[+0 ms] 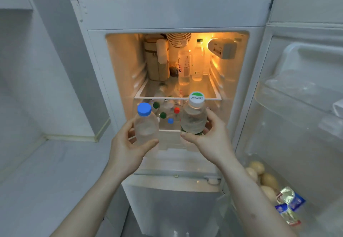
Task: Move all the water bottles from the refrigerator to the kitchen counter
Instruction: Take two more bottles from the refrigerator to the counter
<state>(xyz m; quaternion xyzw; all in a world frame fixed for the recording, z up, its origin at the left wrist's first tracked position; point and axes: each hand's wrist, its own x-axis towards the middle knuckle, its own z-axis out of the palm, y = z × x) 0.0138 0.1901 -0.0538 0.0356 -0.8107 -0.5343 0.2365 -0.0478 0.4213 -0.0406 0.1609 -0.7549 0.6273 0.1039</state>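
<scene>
I have a bottle in each hand, both upright in front of the open refrigerator (174,14). My left hand (128,144) curls round the blue-capped bottle (145,123), thumb across its lower front. My right hand (209,136) grips the white-capped bottle (194,118) low on its body, fingers wrapped behind it. The two bottles sit at about nine and three o'clock of each other, apart, with the fridge's lower shelf showing between them.

Judging progress: neither bottle has reached the kitchen counter (46,171), which lies at roughly eight o'clock from my hands, so this pair is only mid-carry. I cannot see any bottle on the visible stretch of counter. Plenty is left. Behind my hands, small caps in green (163,115), red (176,110) and blue (170,121) mark more bottles on the lower shelf, and at twelve o'clock two tall clear bottles (185,66) stand on the upper shelf (211,90). I reckon several more trips are needed. The door (297,106) stands open at three o'clock.
</scene>
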